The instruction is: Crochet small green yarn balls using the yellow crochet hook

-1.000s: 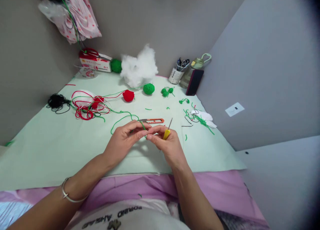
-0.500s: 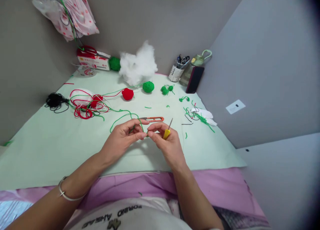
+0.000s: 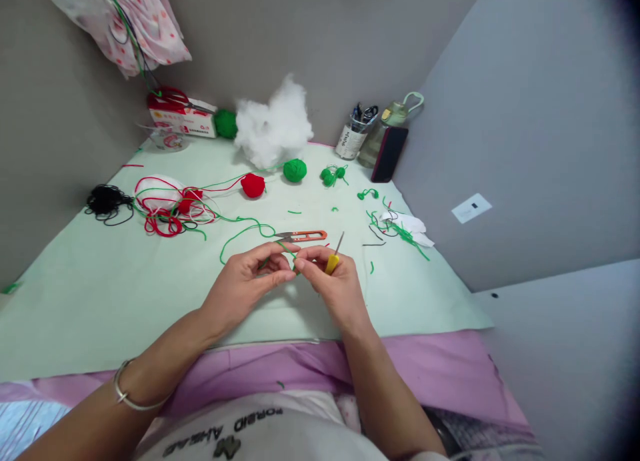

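A pale green worktop [image 3: 165,301] is filling most of the view; clock directions are counting from the hands at its near edge. The left hand [image 3: 243,279] and right hand [image 3: 339,289] are meeting at the centre. White stuffing [image 3: 273,127] is sitting at 12 o'clock, and a dark phone [image 3: 390,155] is leaning against a bottle [image 3: 370,147] at 1. A tangle of red, white and green yarn [image 3: 163,204] is lying at 10, a red ball [image 3: 253,185] at 11 and orange-handled snips [image 3: 303,236] just beyond the fingers at 12. The right fingers are clamping a yellow-handled tool [image 3: 331,264], its metal shaft pointing towards 1. A green strand [image 3: 286,249] is crossing the left forefinger to the right fingertips. The left forefinger and thumb are standing apart; whether the other left fingers are gripping, I cannot tell.
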`<state>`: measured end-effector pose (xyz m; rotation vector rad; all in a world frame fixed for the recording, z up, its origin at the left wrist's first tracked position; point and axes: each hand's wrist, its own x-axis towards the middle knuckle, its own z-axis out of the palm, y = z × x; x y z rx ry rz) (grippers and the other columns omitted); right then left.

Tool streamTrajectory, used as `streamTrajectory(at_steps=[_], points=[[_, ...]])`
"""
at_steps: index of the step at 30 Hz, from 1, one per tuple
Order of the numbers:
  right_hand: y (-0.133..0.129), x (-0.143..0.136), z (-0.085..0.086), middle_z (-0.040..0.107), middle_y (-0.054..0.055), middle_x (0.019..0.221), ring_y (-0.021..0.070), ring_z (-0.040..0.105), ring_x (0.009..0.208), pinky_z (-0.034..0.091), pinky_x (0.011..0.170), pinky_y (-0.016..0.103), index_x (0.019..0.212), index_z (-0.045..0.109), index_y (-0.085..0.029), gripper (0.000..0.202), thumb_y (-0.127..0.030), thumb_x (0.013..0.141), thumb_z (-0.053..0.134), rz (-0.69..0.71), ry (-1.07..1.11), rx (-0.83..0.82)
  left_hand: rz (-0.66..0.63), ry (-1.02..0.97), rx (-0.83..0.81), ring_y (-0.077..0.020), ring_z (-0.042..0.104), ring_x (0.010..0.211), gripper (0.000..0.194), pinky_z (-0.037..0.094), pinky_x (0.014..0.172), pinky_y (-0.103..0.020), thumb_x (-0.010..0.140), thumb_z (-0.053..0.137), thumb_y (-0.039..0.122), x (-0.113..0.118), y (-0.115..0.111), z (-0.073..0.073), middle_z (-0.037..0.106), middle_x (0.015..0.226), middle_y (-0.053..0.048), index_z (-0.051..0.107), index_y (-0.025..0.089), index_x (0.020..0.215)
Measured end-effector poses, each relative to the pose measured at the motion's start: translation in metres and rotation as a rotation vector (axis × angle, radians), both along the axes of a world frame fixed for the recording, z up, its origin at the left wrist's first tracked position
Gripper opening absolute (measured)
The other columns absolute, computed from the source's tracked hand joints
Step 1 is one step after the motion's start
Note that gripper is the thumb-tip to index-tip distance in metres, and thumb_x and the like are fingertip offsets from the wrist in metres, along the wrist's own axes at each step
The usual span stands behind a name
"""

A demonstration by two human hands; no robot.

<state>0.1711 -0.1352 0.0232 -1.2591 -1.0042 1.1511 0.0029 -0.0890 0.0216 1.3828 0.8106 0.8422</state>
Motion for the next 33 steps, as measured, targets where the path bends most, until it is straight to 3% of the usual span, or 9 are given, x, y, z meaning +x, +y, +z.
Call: streamTrajectory(at_steps=[6,12,16,25,33], points=[[0.000,-0.002,0.001,0.056,-0.004,0.062,0.0098,0.044,0.057,0.037,0.056,0.027,0.076,0.073,-0.020,0.025,-0.044,0.076,0.083,-0.049,-0.002,0.020,0.064,-0.105,-0.099,-0.0153,0.067,0.080,0.029,0.055,0.077,-0.027,0.076,0.088,0.028,0.006,-0.004,-0.006,0.074,0.086,0.000,0.079,0.021,0.103],[-0.002,-0.006,-0.003,0.067,0.000,0.073,0.0117,0.053,0.063,0.043,0.061,0.027,0.080,0.075,-0.021,0.022,-0.042,0.077,0.082,-0.080,0.002,0.040,0.101,-0.130,-0.118,-0.0162,0.068,0.083,0.034,0.056,0.081,-0.028,0.077,0.089,0.033,0.009,-0.007,-0.007,0.075,0.086,-0.001,0.079,0.021,0.107],[-0.003,-0.008,-0.005,0.068,0.000,0.076,0.0110,0.050,0.062,0.040,0.058,0.027,0.079,0.075,-0.021,0.019,-0.039,0.077,0.081,-0.105,-0.009,0.048,0.091,-0.109,-0.120,-0.0176,0.069,0.084,0.038,0.056,0.082,-0.030,0.078,0.089,0.036,0.008,-0.007,-0.006,0.076,0.091,-0.002,0.078,0.021,0.112],[-0.003,-0.009,-0.001,0.060,-0.003,0.064,0.0089,0.044,0.055,0.039,0.055,0.027,0.079,0.074,-0.021,0.022,-0.042,0.078,0.081,-0.103,0.030,0.067,0.119,-0.142,-0.091,-0.0165,0.068,0.082,0.023,0.054,0.081,-0.028,0.080,0.087,0.036,0.010,-0.007,-0.006,0.076,0.086,-0.001,0.080,0.021,0.096],[-0.004,-0.008,-0.004,0.062,-0.002,0.065,0.0099,0.049,0.056,0.042,0.056,0.026,0.079,0.074,-0.021,0.023,-0.042,0.079,0.081,-0.135,0.018,0.062,0.061,-0.139,-0.118,-0.0193,0.071,0.097,0.021,0.054,0.092,-0.031,0.089,0.080,0.037,0.007,-0.011,-0.012,0.078,0.103,-0.003,0.079,0.023,0.105]])
